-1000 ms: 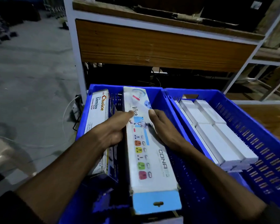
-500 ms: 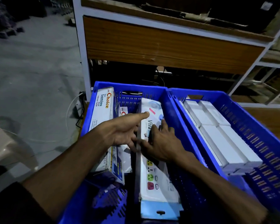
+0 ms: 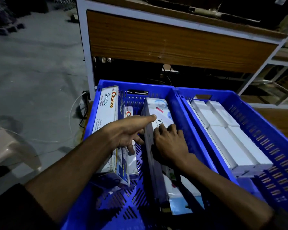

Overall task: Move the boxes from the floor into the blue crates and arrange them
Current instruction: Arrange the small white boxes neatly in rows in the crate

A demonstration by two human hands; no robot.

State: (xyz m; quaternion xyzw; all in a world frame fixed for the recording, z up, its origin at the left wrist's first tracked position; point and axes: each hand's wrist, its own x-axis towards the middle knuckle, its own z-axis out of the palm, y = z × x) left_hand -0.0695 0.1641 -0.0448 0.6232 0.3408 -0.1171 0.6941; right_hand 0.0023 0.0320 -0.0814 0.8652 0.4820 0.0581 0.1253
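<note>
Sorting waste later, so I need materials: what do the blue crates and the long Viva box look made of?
The blue crates look like moulded hard plastic: uniform colour, slotted walls, cut-out handles, slight sheen. The Viva box looks like printed cardboard with a smooth, slightly glossy finish: crisp folded edges, colour graphics. A thin film wrap cannot be ruled out.
</note>
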